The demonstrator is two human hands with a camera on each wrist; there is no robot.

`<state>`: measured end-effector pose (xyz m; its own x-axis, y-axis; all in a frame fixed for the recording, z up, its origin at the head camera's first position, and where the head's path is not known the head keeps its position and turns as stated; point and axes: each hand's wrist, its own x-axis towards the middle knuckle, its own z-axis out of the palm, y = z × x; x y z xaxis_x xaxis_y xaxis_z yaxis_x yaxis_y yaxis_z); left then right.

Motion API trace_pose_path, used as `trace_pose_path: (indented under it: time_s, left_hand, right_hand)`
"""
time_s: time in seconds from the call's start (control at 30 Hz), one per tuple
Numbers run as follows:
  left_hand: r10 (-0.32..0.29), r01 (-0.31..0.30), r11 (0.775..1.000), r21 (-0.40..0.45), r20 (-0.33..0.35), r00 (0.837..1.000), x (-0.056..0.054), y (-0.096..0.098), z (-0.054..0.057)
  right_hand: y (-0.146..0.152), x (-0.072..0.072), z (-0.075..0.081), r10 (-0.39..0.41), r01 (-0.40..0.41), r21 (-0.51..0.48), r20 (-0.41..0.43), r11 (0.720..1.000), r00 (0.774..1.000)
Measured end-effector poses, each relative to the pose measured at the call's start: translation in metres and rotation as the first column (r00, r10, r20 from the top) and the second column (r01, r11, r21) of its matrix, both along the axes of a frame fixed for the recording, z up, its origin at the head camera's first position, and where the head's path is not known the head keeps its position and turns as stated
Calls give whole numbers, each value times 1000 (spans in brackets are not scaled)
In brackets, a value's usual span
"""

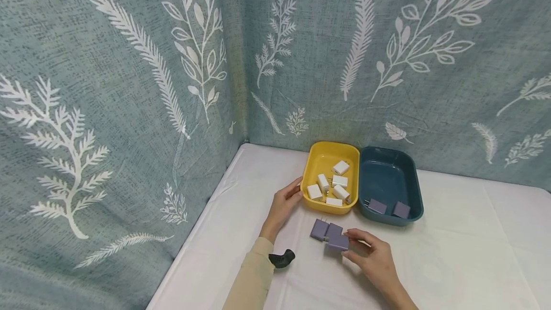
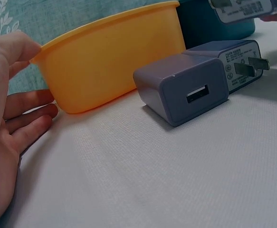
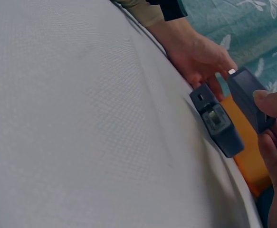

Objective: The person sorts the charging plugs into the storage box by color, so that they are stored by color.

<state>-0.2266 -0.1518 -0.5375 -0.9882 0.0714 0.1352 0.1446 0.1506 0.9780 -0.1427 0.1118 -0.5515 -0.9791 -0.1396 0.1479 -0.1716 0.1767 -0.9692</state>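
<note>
My right hand (image 1: 373, 258) pinches a purple USB charger (image 1: 338, 242) between thumb and fingers. In the right wrist view the held charger (image 3: 246, 97) is lifted off the cloth, its prongs pointing away from the fingers. Just beyond it, two more purple chargers (image 2: 183, 88) lie side by side on the table, one showing its USB port and the other its prongs. My left hand (image 1: 281, 207) rests its fingertips against the left side of a yellow tray (image 2: 109, 57), its fingers relaxed. Several white chargers (image 1: 340, 182) lie in that tray.
A dark blue tray (image 1: 387, 176) stands right beside the yellow one, with two purple chargers (image 1: 402, 210) at its near end. White cloth (image 1: 465, 243) covers the table. Leaf-patterned curtains (image 1: 318, 61) hang behind and to the left.
</note>
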Motion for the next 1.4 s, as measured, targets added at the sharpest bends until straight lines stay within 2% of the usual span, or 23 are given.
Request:
trace_pose_path:
  time_s: [0.4,0.73,1.4]
  left_hand:
    - [-8,8,1000,-9,8,1000,-1,-1,0]
    - [-1,1,1000,-3,1,1000,-2,0,1]
    - [-2,2,1000,-9,23,1000,0,0,1]
  right_hand:
    - [2,-2,0,-15,15,-1,-12,1000,1000]
    - [4,-4,3,-42,40,-50,-47,998,998]
    - [7,-7,3,-116,114,-63,-25,991,993]
